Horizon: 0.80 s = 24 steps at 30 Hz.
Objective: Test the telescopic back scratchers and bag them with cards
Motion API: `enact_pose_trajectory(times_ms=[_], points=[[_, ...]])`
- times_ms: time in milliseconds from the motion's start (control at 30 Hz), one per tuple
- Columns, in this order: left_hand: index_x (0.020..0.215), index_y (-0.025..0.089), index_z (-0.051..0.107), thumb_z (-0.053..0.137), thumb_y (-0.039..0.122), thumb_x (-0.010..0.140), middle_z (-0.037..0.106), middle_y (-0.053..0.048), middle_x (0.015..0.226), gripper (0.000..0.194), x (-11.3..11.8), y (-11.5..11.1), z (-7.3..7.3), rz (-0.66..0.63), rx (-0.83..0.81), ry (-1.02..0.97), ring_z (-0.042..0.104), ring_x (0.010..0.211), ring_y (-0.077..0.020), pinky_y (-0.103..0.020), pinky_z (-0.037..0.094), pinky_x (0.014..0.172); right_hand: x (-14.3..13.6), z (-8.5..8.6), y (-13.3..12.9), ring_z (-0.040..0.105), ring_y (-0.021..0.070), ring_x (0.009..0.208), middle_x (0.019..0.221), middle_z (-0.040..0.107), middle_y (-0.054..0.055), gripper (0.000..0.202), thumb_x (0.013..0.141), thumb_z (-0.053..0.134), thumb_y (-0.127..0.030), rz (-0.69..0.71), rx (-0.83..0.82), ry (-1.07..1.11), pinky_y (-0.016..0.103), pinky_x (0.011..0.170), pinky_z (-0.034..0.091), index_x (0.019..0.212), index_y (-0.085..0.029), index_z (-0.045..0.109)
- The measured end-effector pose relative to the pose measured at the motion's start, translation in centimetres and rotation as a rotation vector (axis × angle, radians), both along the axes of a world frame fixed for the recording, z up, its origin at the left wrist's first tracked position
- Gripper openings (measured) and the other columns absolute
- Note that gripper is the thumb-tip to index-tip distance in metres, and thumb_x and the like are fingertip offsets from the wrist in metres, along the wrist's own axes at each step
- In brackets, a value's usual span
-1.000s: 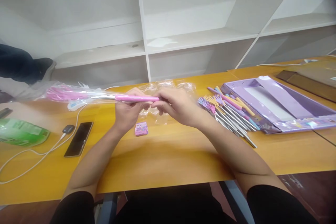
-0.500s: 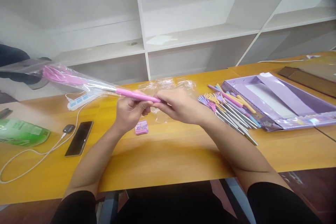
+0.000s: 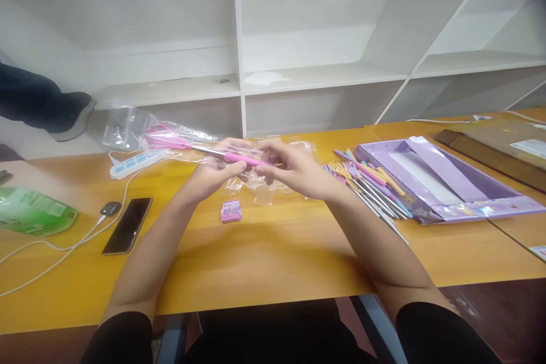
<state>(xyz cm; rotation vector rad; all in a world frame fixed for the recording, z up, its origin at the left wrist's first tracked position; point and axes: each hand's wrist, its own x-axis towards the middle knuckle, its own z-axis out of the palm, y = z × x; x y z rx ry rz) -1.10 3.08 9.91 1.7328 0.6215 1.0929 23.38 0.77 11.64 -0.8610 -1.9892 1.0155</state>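
A pink back scratcher [image 3: 243, 158] with a metal shaft lies slantwise between my hands, its head to the left inside a clear plastic bag [image 3: 123, 129]. My left hand [image 3: 215, 177] is closed around the handle from below, with the thumb along it. At the handle's right end, my right hand [image 3: 296, 169] grips with thumb and fingers. Beneath them, more clear plastic bags [image 3: 256, 186] are spread on the table. A small stack of pink printed cards [image 3: 231, 212] sits nearer to me. Right of my right hand is a pile of back scratchers [image 3: 375, 196] in several colours.
A purple open box [image 3: 507, 194] stands at the right, with a brown carton [image 3: 490, 139] behind it. At the left lie a phone [image 3: 128, 226], a black case [image 3: 111, 209], a white power strip [image 3: 135, 165] and a green pouch [image 3: 38, 210]. White shelving [image 3: 239, 40] rises behind. Someone's shoe [image 3: 74, 116] shows at far left.
The back scratcher and its bag have shifted right and slightly down. My left hand's fingers have spread further around the handle, and the view has tilted slightly.
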Motion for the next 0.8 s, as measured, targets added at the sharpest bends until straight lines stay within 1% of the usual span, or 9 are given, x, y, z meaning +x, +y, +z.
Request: enact_pose_trajectory(times_ms=[100,233,333,467,567,633,700,733,800], points=[[0.121,0.022,0.073,0.083,0.042,0.093,0.077,-0.007,0.101,0.036,-0.2,0.7,0.0,0.026,-0.032,-0.027,0.078,0.083,-0.0184,-0.027,0.069,0.068,0.0,-0.6,0.1,0.068,0.0132,0.070,0.085,0.072,0.001,0.030,0.099,0.072,-0.048,-0.059,-0.045,-0.022,0.028,0.064,0.050,0.107,-0.019,0.072],[0.097,0.017,0.072,0.086,0.049,0.088,0.075,-0.006,0.088,0.037,-0.9,1.7,0.7,0.121,-0.092,-0.216,0.071,0.061,-0.0149,-0.028,0.064,0.052,2.2,-1.4,-0.1,0.068,0.0143,0.070,0.078,0.071,0.000,0.034,0.095,0.076,-0.051,-0.193,-0.055,-0.005,0.029,0.068,0.051,0.101,-0.018,0.071],[0.090,0.017,0.071,0.090,0.049,0.084,0.072,-0.003,0.076,0.038,-1.4,2.0,1.3,0.185,-0.083,-0.271,0.068,0.057,-0.0130,-0.023,0.058,0.046,4.6,-1.8,-0.8,0.067,0.0154,0.070,0.077,0.070,0.000,0.038,0.094,0.077,-0.056,-0.282,-0.052,-0.038,0.030,0.066,0.049,0.099,-0.019,0.070],[0.091,0.018,0.074,0.093,0.050,0.081,0.070,0.000,0.070,0.039,-1.1,2.2,0.9,0.228,-0.056,-0.240,0.068,0.055,-0.0122,-0.022,0.058,0.046,6.8,-2.3,-1.9,0.063,0.0151,0.072,0.080,0.068,0.001,0.040,0.094,0.076,-0.059,-0.349,-0.049,-0.081,0.030,0.066,0.045,0.096,-0.020,0.070],[0.092,0.018,0.076,0.092,0.051,0.084,0.075,-0.003,0.085,0.037,0.0,2.4,0.0,0.284,-0.015,-0.266,0.073,0.070,-0.0127,-0.023,0.065,0.058,7.1,-3.2,-2.4,0.065,0.0171,0.077,0.087,0.072,0.002,0.042,0.091,0.078,-0.061,-0.371,-0.063,-0.102,0.030,0.068,0.046,0.103,-0.021,0.073],[0.096,0.019,0.076,0.090,0.053,0.085,0.077,-0.004,0.096,0.038,0.7,2.5,-0.6,0.317,-0.019,-0.324,0.076,0.084,-0.0144,-0.024,0.068,0.068,6.7,-4.1,-2.5,0.069,0.0192,0.080,0.090,0.076,0.003,0.045,0.090,0.079,-0.063,-0.335,-0.093,-0.100,0.032,0.072,0.049,0.106,-0.021,0.073],[0.098,0.019,0.073,0.089,0.056,0.085,0.077,-0.004,0.097,0.042,1.2,2.5,-0.8,0.319,-0.054,-0.361,0.078,0.089,-0.0161,-0.026,0.069,0.073,5.7,-5.3,-2.5,0.073,0.0210,0.087,0.094,0.079,0.005,0.045,0.094,0.074,-0.065,-0.216,-0.120,-0.123,0.034,0.080,0.054,0.105,-0.021,0.072],[0.099,0.019,0.072,0.088,0.057,0.086,0.077,-0.004,0.095,0.043,1.3,2.4,-0.8,0.310,-0.077,-0.367,0.078,0.088,-0.0165,-0.027,0.069,0.074,5.0,-6.0,-2.4,0.075,0.0210,0.091,0.097,0.079,0.006,0.046,0.101,0.064,-0.065,-0.136,-0.111,-0.154,0.034,0.084,0.055,0.107,-0.020,0.072],[0.099,0.019,0.068,0.086,0.056,0.087,0.076,-0.003,0.090,0.042,1.2,2.3,-0.5,0.282,-0.119,-0.370,0.078,0.081,-0.0165,-0.029,0.069,0.072,3.3,-7.4,-2.1,0.076,0.0190,0.096,0.104,0.080,0.009,0.055,0.114,0.033,-0.060,0.007,-0.054,-0.246,0.034,0.090,0.057,0.114,-0.018,0.069]])
